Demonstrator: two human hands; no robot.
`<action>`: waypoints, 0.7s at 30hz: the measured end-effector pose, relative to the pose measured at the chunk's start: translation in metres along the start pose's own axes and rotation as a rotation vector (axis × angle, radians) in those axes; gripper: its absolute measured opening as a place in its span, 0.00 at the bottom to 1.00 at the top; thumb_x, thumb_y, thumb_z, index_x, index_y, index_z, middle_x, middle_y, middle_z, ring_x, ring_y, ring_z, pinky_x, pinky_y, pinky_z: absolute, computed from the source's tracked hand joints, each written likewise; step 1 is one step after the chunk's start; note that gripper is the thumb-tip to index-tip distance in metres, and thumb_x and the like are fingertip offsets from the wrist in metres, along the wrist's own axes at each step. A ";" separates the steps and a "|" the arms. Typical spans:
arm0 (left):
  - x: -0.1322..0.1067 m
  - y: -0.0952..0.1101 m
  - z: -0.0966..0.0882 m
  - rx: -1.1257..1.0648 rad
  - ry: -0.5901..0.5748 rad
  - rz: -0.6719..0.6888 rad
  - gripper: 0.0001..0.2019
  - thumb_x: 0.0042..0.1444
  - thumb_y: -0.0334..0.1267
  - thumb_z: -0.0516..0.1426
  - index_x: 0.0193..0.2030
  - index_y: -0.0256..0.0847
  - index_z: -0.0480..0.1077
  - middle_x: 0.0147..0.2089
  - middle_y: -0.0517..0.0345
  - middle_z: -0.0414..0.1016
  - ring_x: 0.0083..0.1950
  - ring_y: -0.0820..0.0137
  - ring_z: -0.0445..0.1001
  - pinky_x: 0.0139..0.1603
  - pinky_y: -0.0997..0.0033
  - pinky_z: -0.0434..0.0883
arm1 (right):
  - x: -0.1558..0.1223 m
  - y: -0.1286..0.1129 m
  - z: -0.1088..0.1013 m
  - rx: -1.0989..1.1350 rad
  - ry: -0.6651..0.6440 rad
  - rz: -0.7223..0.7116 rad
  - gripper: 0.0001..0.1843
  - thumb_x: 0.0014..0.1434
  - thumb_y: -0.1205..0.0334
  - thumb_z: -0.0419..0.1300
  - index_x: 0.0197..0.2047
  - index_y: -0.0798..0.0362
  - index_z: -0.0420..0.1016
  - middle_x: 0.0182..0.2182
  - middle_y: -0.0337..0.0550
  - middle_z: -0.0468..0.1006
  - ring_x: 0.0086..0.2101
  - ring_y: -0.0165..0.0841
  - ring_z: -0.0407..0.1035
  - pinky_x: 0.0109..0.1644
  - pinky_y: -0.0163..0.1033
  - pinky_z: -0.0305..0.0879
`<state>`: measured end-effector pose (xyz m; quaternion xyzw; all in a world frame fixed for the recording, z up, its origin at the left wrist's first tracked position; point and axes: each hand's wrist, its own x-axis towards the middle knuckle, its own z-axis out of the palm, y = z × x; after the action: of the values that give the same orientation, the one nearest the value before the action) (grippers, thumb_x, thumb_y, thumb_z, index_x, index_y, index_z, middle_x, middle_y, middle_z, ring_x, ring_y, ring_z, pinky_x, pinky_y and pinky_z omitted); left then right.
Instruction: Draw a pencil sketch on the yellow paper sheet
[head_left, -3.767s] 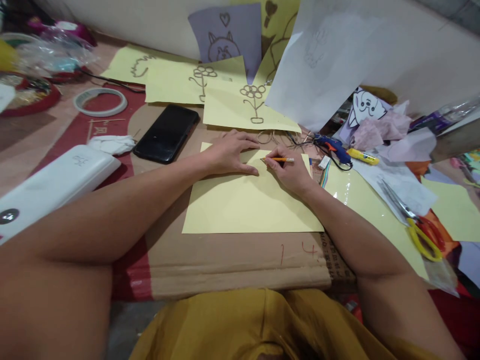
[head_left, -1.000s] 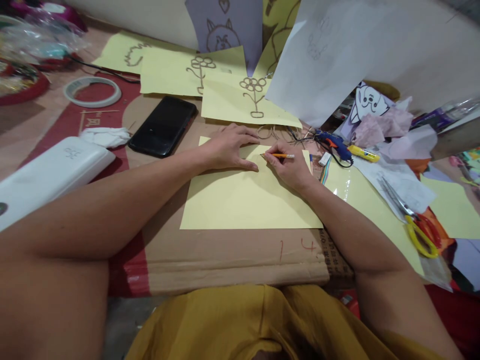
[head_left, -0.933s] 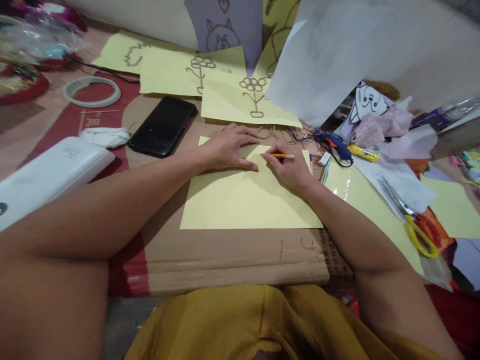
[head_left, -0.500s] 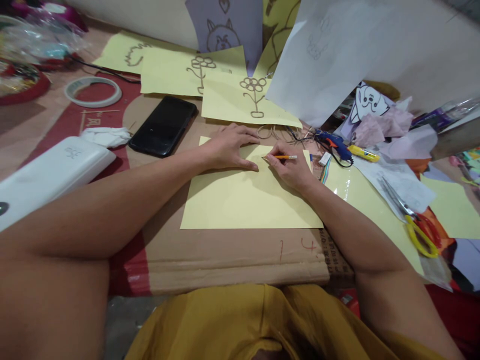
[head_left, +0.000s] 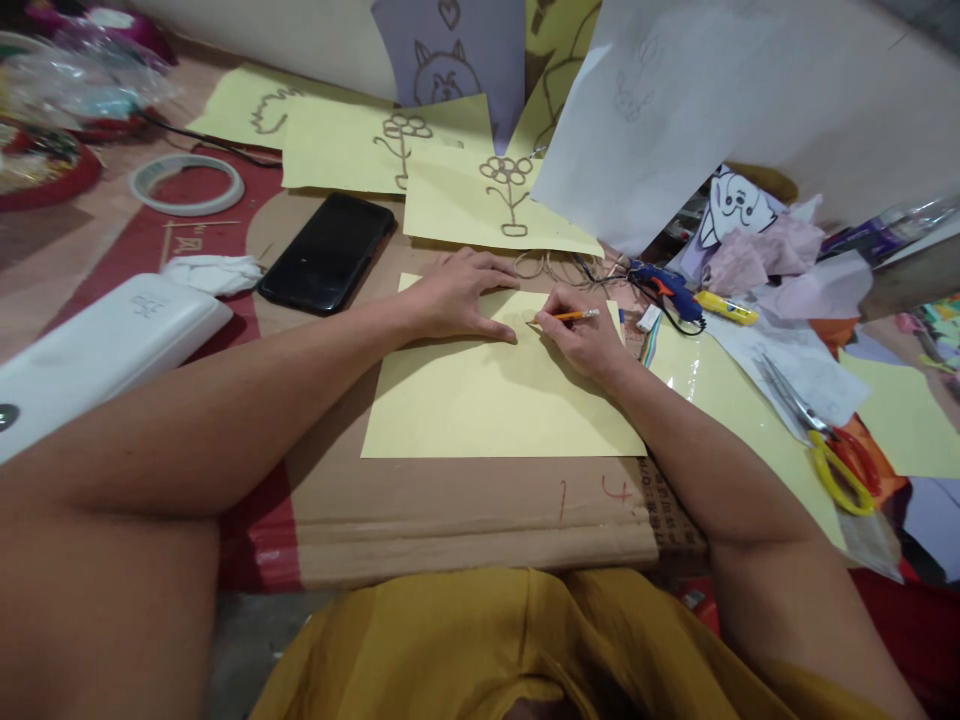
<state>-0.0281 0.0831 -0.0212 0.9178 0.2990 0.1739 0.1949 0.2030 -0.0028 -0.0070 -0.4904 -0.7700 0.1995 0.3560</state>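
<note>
A sheet of yellow paper (head_left: 495, 410) lies on the cardboard in front of me. My left hand (head_left: 465, 293) rests flat across its upper left part, fingers stretched out. In my right hand (head_left: 581, 330) is a short orange pencil (head_left: 574, 316), pinched between thumb and fingers, its tip at the paper just right of my left thumb. Any pencil line there is too faint to make out. Just beyond my hands lies another yellow sheet with a flower drawing (head_left: 508, 185) in thick brown outline.
A black phone (head_left: 328, 252), a tape roll (head_left: 187, 184) and a white power bank (head_left: 112, 350) lie to the left. On the right are a blue glue gun (head_left: 667, 288), a yellow marker-like stick (head_left: 726, 307), an eraser (head_left: 649, 318) and scissors (head_left: 832, 450) among paper scraps.
The pencil tip has shifted slightly toward me, and the pencil is now more tilted, its eraser end higher. My left hand has stayed in place.
</note>
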 end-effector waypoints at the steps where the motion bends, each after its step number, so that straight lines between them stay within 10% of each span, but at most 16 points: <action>1: 0.000 0.000 0.000 0.000 0.001 0.000 0.41 0.51 0.67 0.66 0.68 0.47 0.72 0.71 0.49 0.69 0.72 0.50 0.63 0.74 0.51 0.56 | 0.000 0.000 0.000 -0.001 0.000 0.002 0.13 0.63 0.60 0.59 0.27 0.48 0.64 0.24 0.36 0.70 0.27 0.31 0.61 0.35 0.42 0.56; 21: 0.000 -0.001 0.002 -0.012 0.012 0.007 0.42 0.50 0.68 0.66 0.68 0.50 0.72 0.72 0.51 0.68 0.72 0.49 0.63 0.74 0.49 0.55 | -0.001 0.000 0.005 0.086 -0.042 0.051 0.12 0.65 0.53 0.63 0.32 0.49 0.73 0.28 0.40 0.77 0.30 0.33 0.67 0.36 0.41 0.62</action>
<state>-0.0279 0.0841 -0.0231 0.9167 0.2958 0.1817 0.1978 0.1996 -0.0031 -0.0111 -0.4898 -0.7553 0.2515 0.3555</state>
